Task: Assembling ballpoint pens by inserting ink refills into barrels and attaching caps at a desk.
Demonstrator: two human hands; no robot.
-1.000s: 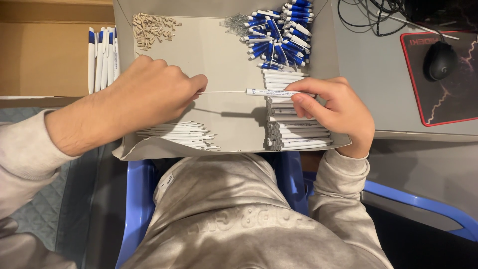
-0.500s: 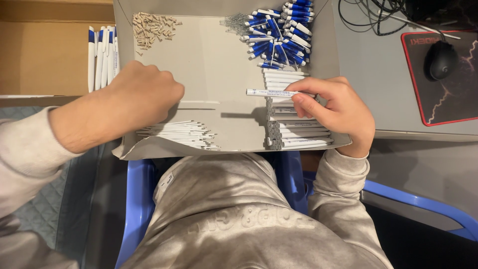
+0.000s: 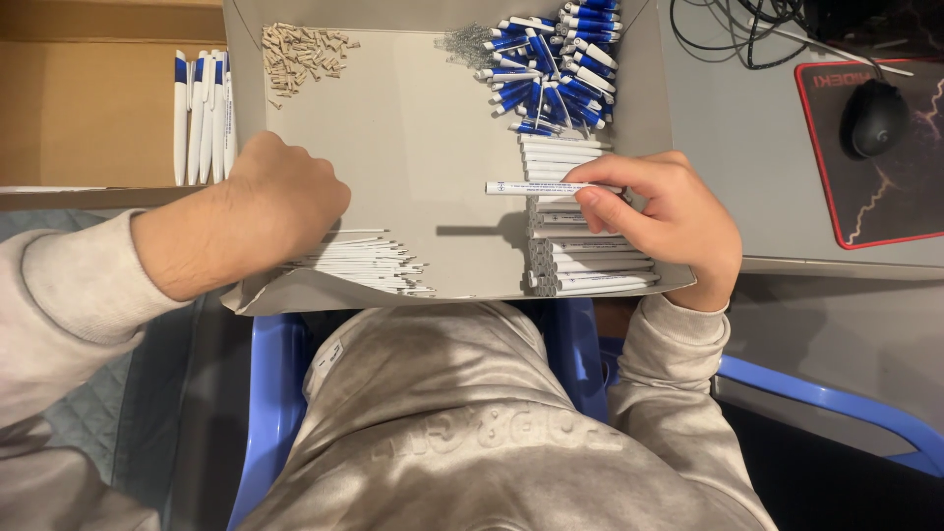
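The right hand [image 3: 661, 218] pinches one white pen barrel [image 3: 539, 187] between thumb and fingertips, closed on its right end. The barrel's long axis runs left to right, level, its free end pointing toward the middle of the grey cardboard tray [image 3: 433, 147]. It hovers just above the stack of white barrels [image 3: 580, 261], which lie parallel to it under that hand.

The left hand [image 3: 285, 202] is curled knuckles-up over the pile of thin white refills [image 3: 364, 265] at the tray's near left edge. Its fingertips are tucked under the palm, so whether the grip has closed on a refill cannot be told. The refills also lie roughly left to right, so the held barrel's open end faces across the tray toward the left hand, well apart from it.

Farther out, a heap of blue and white pen tops [image 3: 556, 64] fills the tray's far right corner, with a cluster of small springs [image 3: 464, 44] beside it and small beige parts [image 3: 300, 51] at the far left. Finished white-and-blue pens [image 3: 202, 113] stand in a cardboard box beside the tray. A computer mouse [image 3: 873, 116] rests on its pad on the grey worktop [image 3: 728, 128].
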